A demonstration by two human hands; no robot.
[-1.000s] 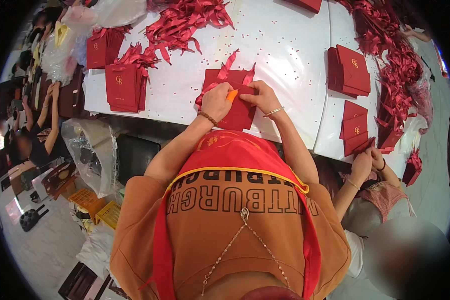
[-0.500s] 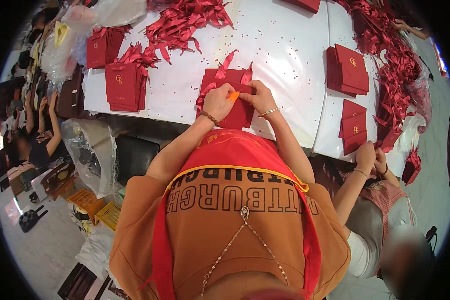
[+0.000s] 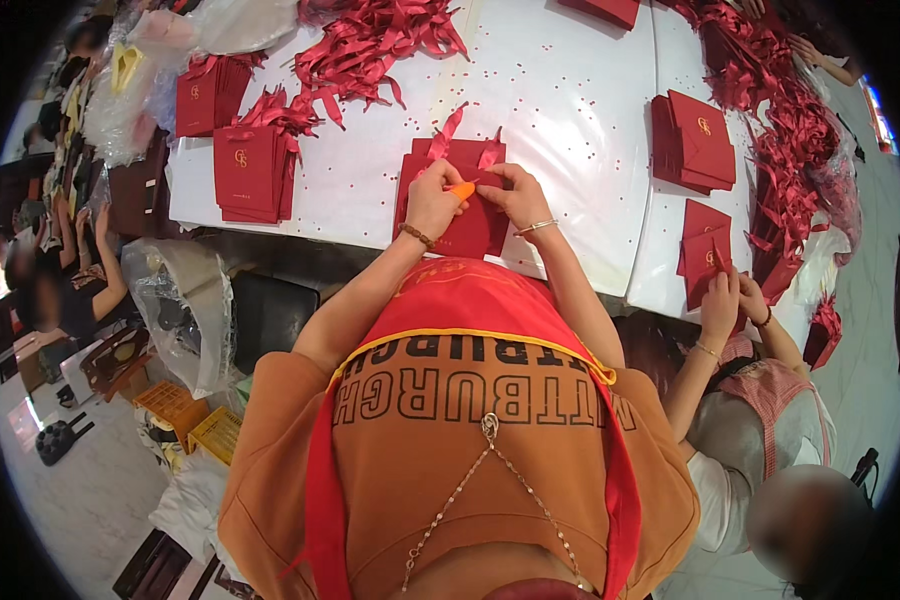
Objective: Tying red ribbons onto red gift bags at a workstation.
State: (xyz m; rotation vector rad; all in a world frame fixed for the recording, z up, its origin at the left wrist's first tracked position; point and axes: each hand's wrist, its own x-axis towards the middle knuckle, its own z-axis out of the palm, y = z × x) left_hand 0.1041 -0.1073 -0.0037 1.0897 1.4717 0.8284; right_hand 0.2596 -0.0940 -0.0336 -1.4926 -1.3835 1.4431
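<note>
Red paper bags [image 3: 470, 238] lie stacked at the table edge in front of me, with red ribbon [image 3: 448, 128] standing up from their far side. Over the left part of the top bag, my left hand [image 3: 434, 205] is closed with fingers pinched. A short orange piece [image 3: 461, 190] sits at its thumb; whether it is worn or held is unclear. My right hand [image 3: 516, 198] wears a bangle and pinches close beside it, thumb and forefinger together over the bag's middle. What lies between the fingertips of both hands is hidden.
More red bags [image 3: 248, 175] stand at the left near a ribbon heap [image 3: 375, 45]. Bag stacks [image 3: 698, 140] and more ribbon [image 3: 785, 150] lie at the right. A co-worker's hands [image 3: 722, 300] handle a bag there. Small red dots scatter over the white table [image 3: 560, 120].
My hands stay together over the bag; the left has shifted slightly and the orange piece has tilted flatter. At the right, the co-worker's hands have moved a little to the left over their bag.
</note>
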